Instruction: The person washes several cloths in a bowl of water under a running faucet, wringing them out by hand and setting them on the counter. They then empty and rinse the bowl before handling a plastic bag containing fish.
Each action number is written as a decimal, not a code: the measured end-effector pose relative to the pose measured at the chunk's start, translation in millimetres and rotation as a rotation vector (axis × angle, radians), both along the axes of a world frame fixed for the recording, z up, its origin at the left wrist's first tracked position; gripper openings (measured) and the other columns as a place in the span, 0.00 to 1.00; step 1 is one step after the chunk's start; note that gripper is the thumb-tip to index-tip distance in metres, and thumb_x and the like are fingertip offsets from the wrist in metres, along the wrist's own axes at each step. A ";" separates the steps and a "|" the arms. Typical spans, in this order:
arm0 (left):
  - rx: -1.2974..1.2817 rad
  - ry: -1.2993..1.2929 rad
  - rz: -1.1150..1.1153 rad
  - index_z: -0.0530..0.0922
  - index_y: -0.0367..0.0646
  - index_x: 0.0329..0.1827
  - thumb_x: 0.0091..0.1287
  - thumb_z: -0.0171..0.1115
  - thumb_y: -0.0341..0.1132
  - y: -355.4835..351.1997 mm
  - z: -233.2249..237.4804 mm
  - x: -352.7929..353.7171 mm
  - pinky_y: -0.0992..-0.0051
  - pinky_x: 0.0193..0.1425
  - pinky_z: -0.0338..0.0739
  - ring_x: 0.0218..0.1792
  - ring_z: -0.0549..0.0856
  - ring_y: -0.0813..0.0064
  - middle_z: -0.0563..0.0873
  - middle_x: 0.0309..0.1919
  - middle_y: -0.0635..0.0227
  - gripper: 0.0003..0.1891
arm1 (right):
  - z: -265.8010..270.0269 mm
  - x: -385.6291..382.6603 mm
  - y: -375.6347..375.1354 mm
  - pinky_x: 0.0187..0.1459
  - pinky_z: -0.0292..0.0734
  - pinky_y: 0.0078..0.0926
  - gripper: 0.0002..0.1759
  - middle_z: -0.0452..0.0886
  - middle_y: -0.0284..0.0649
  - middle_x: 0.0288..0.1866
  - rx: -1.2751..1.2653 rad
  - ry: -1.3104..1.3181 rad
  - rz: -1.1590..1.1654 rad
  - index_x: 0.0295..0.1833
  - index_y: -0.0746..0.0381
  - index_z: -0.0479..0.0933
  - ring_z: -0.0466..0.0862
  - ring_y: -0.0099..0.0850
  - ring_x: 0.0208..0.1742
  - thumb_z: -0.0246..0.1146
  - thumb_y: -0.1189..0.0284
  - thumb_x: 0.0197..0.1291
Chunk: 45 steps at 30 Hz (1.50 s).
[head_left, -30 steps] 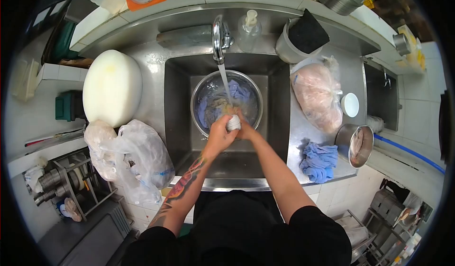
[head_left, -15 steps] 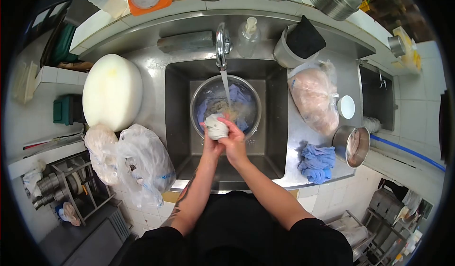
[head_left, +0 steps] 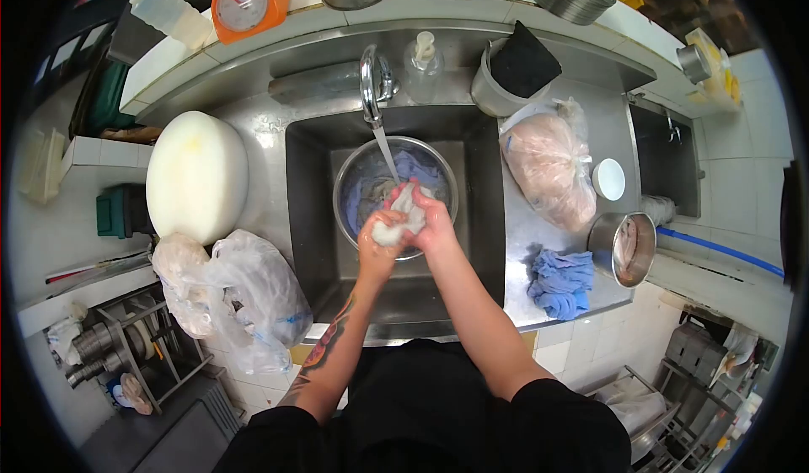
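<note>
Over the metal bowl (head_left: 340, 212) in the sink, I hold a wet whitish cloth (head_left: 408, 209) bunched between both hands. My left hand (head_left: 377, 243) is closed round its lower left end. My right hand (head_left: 433, 219) grips it from the right side, fingers curled up toward the water. A stream runs from the chrome tap (head_left: 368, 85) and meets the far side of the cloth and fingertips. In the bowl's water lie blue cloths (head_left: 410, 166) and a greyish one, partly hidden by my hands.
Left of the sink (head_left: 309, 187) are a big white round block (head_left: 198, 176) and plastic bags (head_left: 257, 283). To the right sit a bag of pinkish contents (head_left: 548, 165), a white cup (head_left: 608, 179), a blue cloth (head_left: 563, 283) and a metal pot (head_left: 622, 250). A pump bottle (head_left: 423, 67) stands behind.
The cloth went from a compact ball to a looser, stretched bunch. My hands turned, the right reaching farther up under the stream. The camera view shifted slightly.
</note>
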<state>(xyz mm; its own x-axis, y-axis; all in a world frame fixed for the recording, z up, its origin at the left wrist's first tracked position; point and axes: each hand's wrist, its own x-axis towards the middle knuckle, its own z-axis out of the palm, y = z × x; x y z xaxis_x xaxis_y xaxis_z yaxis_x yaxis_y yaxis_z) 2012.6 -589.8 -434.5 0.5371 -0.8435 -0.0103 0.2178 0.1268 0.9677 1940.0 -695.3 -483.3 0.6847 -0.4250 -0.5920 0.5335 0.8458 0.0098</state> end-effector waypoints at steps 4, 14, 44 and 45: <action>0.116 0.904 0.391 0.77 0.45 0.51 0.78 0.62 0.46 -33.9 -9.7 10.4 0.61 0.63 0.79 0.53 0.85 0.67 0.86 0.46 0.66 0.13 | 20.8 23.3 -1.5 0.46 0.81 0.44 0.22 0.75 0.34 0.32 -0.092 0.150 -0.218 0.53 0.52 0.75 0.77 0.34 0.34 0.63 0.46 0.71; 0.432 0.048 -0.250 0.82 0.44 0.50 0.73 0.64 0.34 -61.1 -16.1 62.5 0.60 0.58 0.83 0.53 0.88 0.65 0.88 0.53 0.65 0.07 | -46.1 -30.9 -33.7 0.54 0.82 0.42 0.34 0.87 0.41 0.48 -0.872 0.689 0.507 0.66 0.60 0.78 0.86 0.37 0.48 0.58 0.42 0.73; 0.644 0.728 -0.818 0.78 0.43 0.61 0.75 0.66 0.46 -86.6 17.3 90.1 0.81 0.26 0.66 0.23 0.74 0.89 0.74 0.21 0.80 0.20 | 101.0 17.3 24.7 0.34 0.72 0.35 0.12 0.79 0.37 0.18 -2.117 0.571 -0.142 0.16 0.55 0.78 0.81 0.35 0.23 0.72 0.71 0.46; 0.649 0.728 -0.819 0.78 0.43 0.61 0.75 0.66 0.46 -85.9 15.1 90.3 0.81 0.26 0.66 0.23 0.74 0.89 0.74 0.21 0.80 0.20 | 99.5 15.1 28.0 0.34 0.73 0.35 0.13 0.78 0.36 0.17 -2.239 0.510 0.000 0.14 0.54 0.74 0.80 0.38 0.24 0.72 0.73 0.42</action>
